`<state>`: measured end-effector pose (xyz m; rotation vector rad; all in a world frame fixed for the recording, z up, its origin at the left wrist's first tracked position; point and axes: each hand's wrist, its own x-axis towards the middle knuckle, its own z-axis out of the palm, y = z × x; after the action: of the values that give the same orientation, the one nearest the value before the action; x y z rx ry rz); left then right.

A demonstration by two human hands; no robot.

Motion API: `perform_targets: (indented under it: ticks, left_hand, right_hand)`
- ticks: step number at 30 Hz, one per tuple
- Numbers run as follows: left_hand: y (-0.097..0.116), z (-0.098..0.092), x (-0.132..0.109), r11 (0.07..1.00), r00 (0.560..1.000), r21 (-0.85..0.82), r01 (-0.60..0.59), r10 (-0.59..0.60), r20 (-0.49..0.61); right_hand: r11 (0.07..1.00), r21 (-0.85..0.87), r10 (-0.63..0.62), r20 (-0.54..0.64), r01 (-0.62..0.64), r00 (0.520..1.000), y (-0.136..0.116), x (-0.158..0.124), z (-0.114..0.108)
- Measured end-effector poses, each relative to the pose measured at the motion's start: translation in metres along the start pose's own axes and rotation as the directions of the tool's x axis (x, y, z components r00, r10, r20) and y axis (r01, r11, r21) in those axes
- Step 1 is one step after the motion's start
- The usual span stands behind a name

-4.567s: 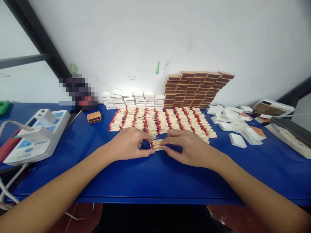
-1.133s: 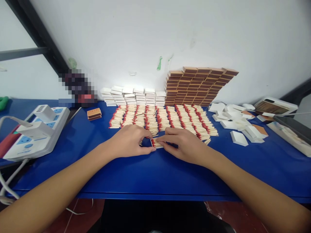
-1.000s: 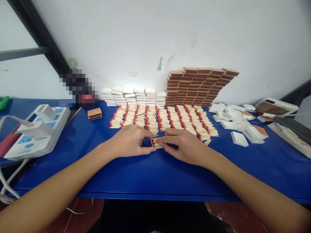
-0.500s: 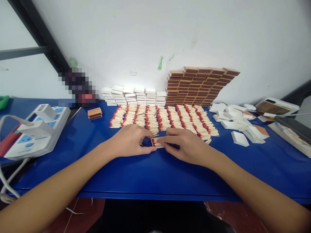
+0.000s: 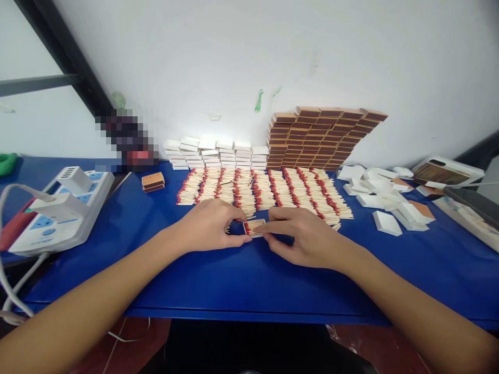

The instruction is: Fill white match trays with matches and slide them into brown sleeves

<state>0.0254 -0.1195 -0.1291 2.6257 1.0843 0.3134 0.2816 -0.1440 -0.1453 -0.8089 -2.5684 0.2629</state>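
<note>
A small white matchbox tray lies on the blue table, with red-headed matches inside, heads to the left. My left hand curves around the tray's left end, thumb at the near corner and forefinger at the far one. On the right end, the forefinger and thumb of my right hand close on the tray, the forefinger reaching over its near rim onto the matches. Just beyond both hands spread long rows of loose matches, partly hidden by the fingers.
Stacked white trays and a tall stack of brown matchbox sleeves stand against the wall. Loose white trays lie at the right near a phone. One matchbox sits at left, beyond a power strip.
My right hand has shifted slightly right and toward me, uncovering more of the tray and its matches. My left hand stays at the tray's left end.
</note>
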Motion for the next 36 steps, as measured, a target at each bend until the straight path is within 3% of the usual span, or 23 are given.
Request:
perform_targets:
  ticks: [10,20,24,26,29,33,36]
  left_hand:
    - [0.005,-0.002,-0.003,0.997,0.999,-0.064,0.035,-0.035,0.001]
    - [0.003,0.001,-0.006,0.992,0.996,-0.093,0.086,-0.087,-0.001]
    - [0.003,-0.001,-0.006,0.988,0.995,-0.113,0.104,-0.104,0.005]
    - [0.003,-0.001,-0.006,0.986,0.994,-0.126,0.106,-0.108,-0.005]
    - [0.003,-0.001,-0.006,0.984,0.994,-0.147,0.099,-0.104,-0.030]
    - [0.000,-0.002,-0.007,0.981,0.991,-0.156,0.111,-0.121,-0.054]
    - [-0.003,-0.003,-0.007,0.985,0.989,-0.127,0.113,-0.124,-0.085]
  right_hand:
    - [0.999,0.031,0.029,-0.021,-0.028,0.999,-0.005,0.003,0.000]
    - [0.996,-0.007,0.082,-0.241,-0.086,0.967,0.011,0.011,-0.003]
    - [0.980,-0.090,0.138,-0.349,-0.180,0.927,0.041,0.017,-0.035]
    - [0.947,-0.136,0.217,-0.401,-0.292,0.890,0.060,0.027,-0.062]
    - [0.861,-0.325,0.192,-0.504,-0.391,0.842,0.087,0.050,-0.105]
    - [0.798,-0.448,0.246,-0.370,-0.403,0.896,0.113,0.085,-0.151]
    - [0.794,-0.438,0.300,-0.320,-0.421,0.899,0.128,0.104,-0.171]
